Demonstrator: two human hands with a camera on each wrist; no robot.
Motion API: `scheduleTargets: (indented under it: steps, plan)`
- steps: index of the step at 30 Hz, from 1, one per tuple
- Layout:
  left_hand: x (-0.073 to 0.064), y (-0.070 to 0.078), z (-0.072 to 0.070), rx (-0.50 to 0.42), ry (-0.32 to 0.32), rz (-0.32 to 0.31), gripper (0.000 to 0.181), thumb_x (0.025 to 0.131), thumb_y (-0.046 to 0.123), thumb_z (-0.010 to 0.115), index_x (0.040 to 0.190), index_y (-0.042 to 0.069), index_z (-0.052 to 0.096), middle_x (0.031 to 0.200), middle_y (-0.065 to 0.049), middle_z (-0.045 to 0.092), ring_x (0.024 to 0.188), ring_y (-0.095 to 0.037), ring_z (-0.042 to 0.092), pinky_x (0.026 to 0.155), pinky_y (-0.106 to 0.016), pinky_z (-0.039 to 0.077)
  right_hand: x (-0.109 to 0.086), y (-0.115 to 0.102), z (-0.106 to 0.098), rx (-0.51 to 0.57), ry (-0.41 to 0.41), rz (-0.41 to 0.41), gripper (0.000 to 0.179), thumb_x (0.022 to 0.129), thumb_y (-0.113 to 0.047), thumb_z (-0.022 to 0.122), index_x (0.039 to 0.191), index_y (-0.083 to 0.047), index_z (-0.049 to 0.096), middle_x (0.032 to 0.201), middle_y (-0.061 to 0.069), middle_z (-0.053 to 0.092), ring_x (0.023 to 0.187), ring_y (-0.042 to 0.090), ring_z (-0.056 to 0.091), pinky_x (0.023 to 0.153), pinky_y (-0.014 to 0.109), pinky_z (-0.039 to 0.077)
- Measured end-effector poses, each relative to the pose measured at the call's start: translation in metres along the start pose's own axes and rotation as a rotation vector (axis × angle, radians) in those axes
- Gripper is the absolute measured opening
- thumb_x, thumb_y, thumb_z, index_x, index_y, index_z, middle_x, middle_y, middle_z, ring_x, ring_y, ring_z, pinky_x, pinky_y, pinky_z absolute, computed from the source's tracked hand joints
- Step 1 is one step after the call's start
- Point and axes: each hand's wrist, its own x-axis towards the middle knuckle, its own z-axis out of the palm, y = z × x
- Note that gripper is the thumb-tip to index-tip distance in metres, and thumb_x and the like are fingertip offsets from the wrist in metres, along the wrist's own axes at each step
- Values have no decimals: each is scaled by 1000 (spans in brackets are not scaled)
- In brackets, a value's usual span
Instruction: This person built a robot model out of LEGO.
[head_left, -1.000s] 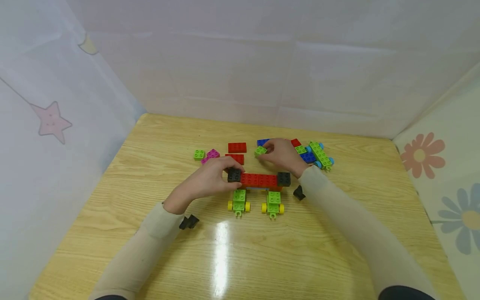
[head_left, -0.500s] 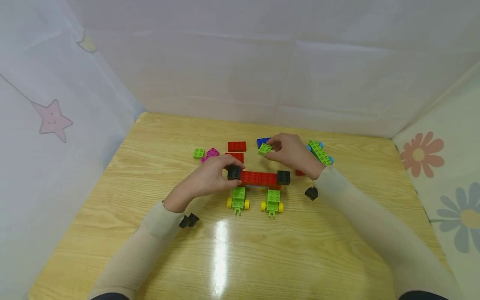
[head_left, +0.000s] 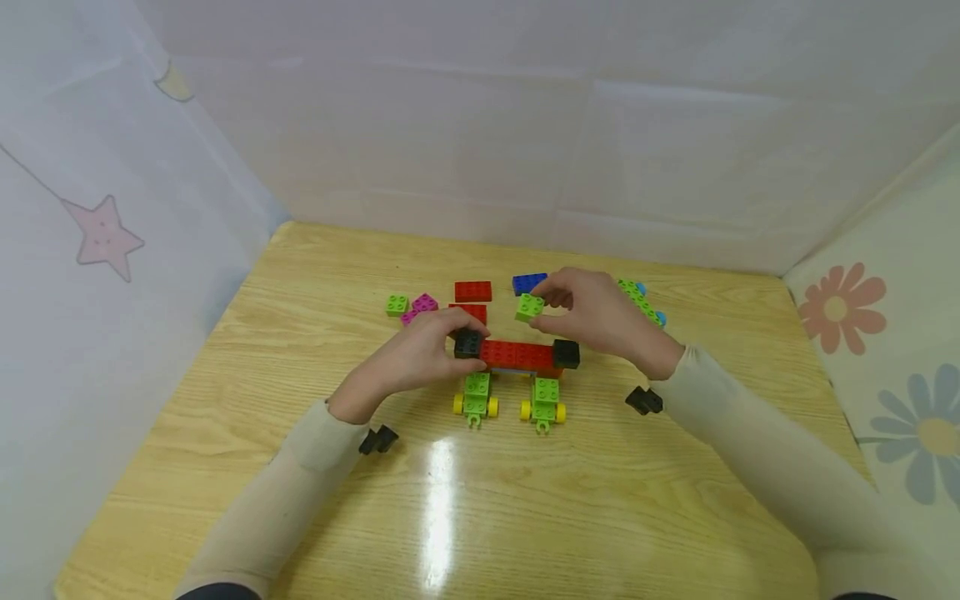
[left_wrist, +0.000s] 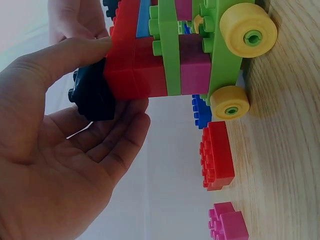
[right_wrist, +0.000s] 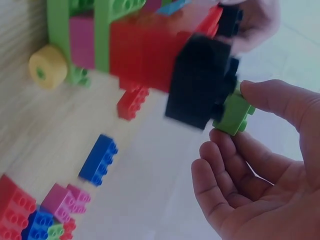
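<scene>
A toy vehicle of building bricks, topped by a red brick row (head_left: pixel 517 355), stands on green wheeled bases with yellow wheels (left_wrist: pixel 248 30). My left hand (head_left: pixel 423 354) grips its left end around the black brick (head_left: pixel 468 343), thumb on the near side and fingers behind. Between thumb and fingertips my right hand (head_left: pixel 600 312) pinches a small green brick (head_left: pixel 529 307), held just behind the row. In the right wrist view this green brick (right_wrist: pixel 235 115) overlaps the studs of the right-end black brick (right_wrist: pixel 197 85).
Behind the vehicle lie red bricks (head_left: pixel 473 291), a blue brick (head_left: pixel 529 283), pink bricks (head_left: pixel 424 302) and a loose green brick (head_left: pixel 397 305). A green base with blue wheels (head_left: pixel 637 293) sits partly hidden behind my right hand. A pale cloth wall rises at the table's back edge.
My right hand has drawn slightly right and nearer with the green brick, its forearm swinging to the right. My left hand keeps its grip on the vehicle's left end.
</scene>
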Motion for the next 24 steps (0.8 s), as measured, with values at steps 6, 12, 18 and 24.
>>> scheduleTargets:
  steps: [6, 12, 18, 24]
  plan:
    - [0, 1, 0, 8, 8, 1, 45, 96, 24, 91, 135, 8, 77, 132, -7, 78, 111, -25, 72, 97, -48, 66, -10, -13, 9, 21, -23, -40, 49, 100, -34, 84, 144, -14, 75, 138, 5, 74, 128, 31, 70, 112, 55, 58]
    - [0, 0, 0, 12, 8, 10, 46, 96, 25, 90, 137, 8, 76, 132, -8, 78, 111, -24, 72, 96, -47, 66, -13, -19, 19, 28, -23, -87, 46, 99, -32, 85, 139, -13, 77, 137, 6, 76, 125, 31, 70, 110, 54, 60]
    - [0, 1, 0, 7, 3, 11, 47, 97, 25, 89, 138, 8, 75, 133, -7, 78, 110, -24, 72, 95, -46, 66, -11, -18, 29, 0, -39, -119, 42, 99, -29, 87, 138, -12, 78, 134, 5, 79, 122, 29, 73, 107, 52, 62]
    - [1, 2, 2, 19, 23, 24, 45, 97, 27, 89, 137, 11, 75, 133, -7, 78, 110, -24, 73, 94, -45, 66, -10, -19, 32, -38, -45, -159, 41, 99, -25, 87, 136, -11, 78, 132, 5, 80, 118, 25, 75, 105, 49, 64]
